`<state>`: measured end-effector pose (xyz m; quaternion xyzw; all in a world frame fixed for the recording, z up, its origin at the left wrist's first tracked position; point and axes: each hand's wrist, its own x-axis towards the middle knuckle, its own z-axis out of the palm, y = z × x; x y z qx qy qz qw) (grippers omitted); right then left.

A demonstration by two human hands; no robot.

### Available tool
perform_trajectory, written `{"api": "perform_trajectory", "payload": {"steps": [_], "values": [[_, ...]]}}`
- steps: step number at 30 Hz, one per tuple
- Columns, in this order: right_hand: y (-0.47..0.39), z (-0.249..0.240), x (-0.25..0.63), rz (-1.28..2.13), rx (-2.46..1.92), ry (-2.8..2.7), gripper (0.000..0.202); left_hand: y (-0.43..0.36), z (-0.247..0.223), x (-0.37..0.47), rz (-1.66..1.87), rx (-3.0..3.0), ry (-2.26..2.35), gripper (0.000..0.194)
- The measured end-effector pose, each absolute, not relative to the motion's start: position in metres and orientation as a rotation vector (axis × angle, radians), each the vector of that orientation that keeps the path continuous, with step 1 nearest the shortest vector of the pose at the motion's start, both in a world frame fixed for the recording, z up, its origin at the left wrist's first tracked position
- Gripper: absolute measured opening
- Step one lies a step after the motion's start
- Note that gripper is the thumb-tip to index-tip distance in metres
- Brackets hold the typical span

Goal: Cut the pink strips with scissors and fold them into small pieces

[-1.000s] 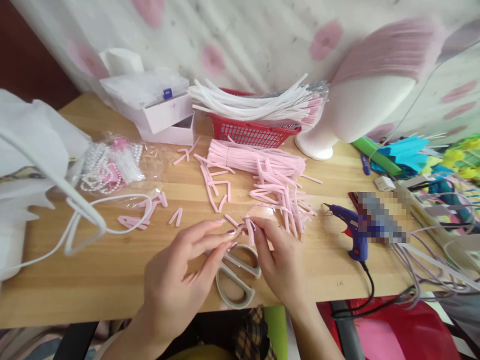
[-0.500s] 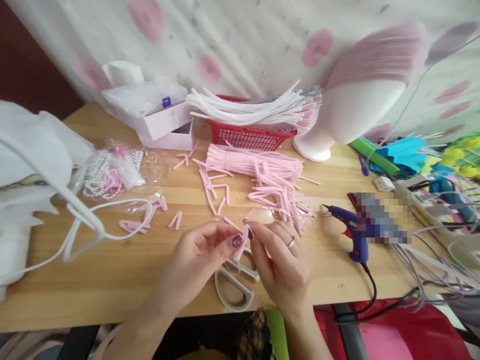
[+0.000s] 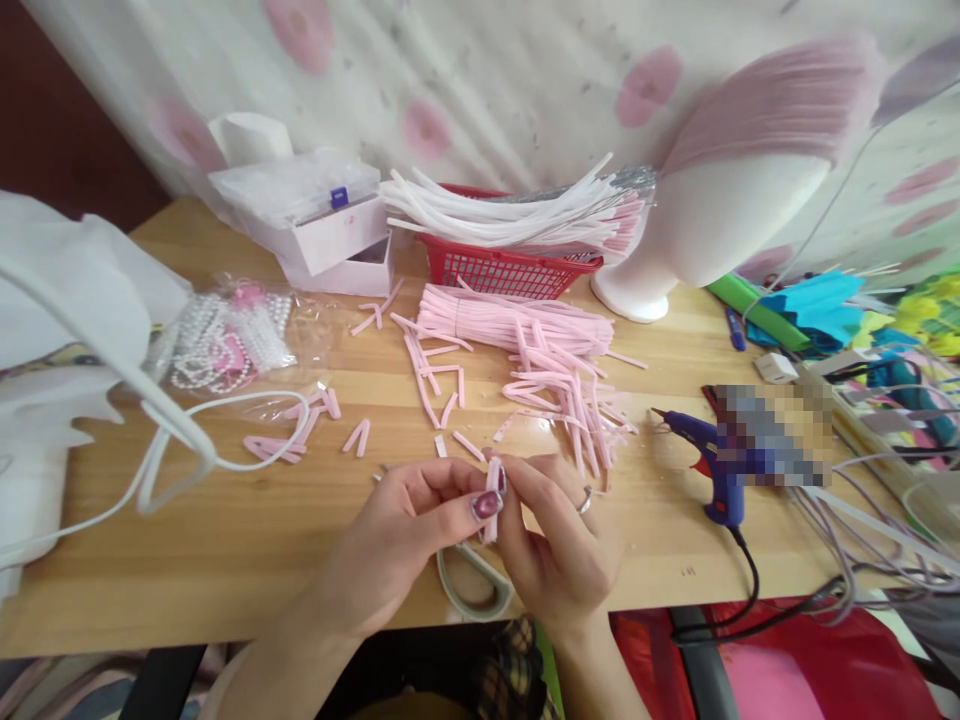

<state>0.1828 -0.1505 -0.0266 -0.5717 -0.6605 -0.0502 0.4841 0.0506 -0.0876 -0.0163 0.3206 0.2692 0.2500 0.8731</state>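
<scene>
1. Left hand [image 3: 409,535]: thumb and fingers pinched on a short pink strip [image 3: 493,495], the painted thumbnail pressed against its side.
2. Right hand [image 3: 559,545]: fingers curled in and closed on the same strip from the other side; a ring shows on one finger. The two hands meet at the strip, fingertips touching.
3. The pink strip stands roughly upright between the hands, held above the near edge of the surface [image 3: 225,560], its top end poking up past the fingertips and its lower end hanging below the thumb.
4. Scissors [image 3: 474,590], grey-handled: lying on the surface directly under the hands; only one handle loop is visible, the blades hidden.
5. Just beyond the hands: loose pink offcuts [image 3: 450,400] scattered across the surface, and a heap of longer pink strips [image 3: 525,335] behind them.
6. Red basket [image 3: 502,265] behind the heap, piled with white strips [image 3: 510,210].
7. Right of the hands, apart from them: blue glue gun [image 3: 709,455] lying on its side, black cord trailing off the near edge.
8. Left: bag of beads [image 3: 225,340], a white loop of cord [image 3: 180,450], and a white box [image 3: 322,225] near the wall.
9. Back right: white foam head [image 3: 720,220] with pink strips on top.
</scene>
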Motion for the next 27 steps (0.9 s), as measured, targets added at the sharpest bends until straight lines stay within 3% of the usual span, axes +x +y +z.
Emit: {"api": "perform_trajectory", "payload": {"steps": [7,13,17,27], "values": [[-0.154,-0.022,0.180,-0.048,-1.396,-1.503,0.030,-0.096,-0.021,0.053,0.652,0.750,0.518,0.015],[-0.156,-0.024,0.180,0.221,-1.434,-1.467,0.033,-0.097,-0.024,0.054,0.744,0.705,0.602,0.023],[-0.159,-0.026,0.174,0.345,-1.405,-1.428,0.036,-0.097,-0.030,0.053,0.860,0.716,0.630,0.017],[-0.161,-0.023,0.162,0.371,-1.371,-1.355,0.044,-0.101,-0.033,0.056,1.006,0.786,0.698,0.020]]}}
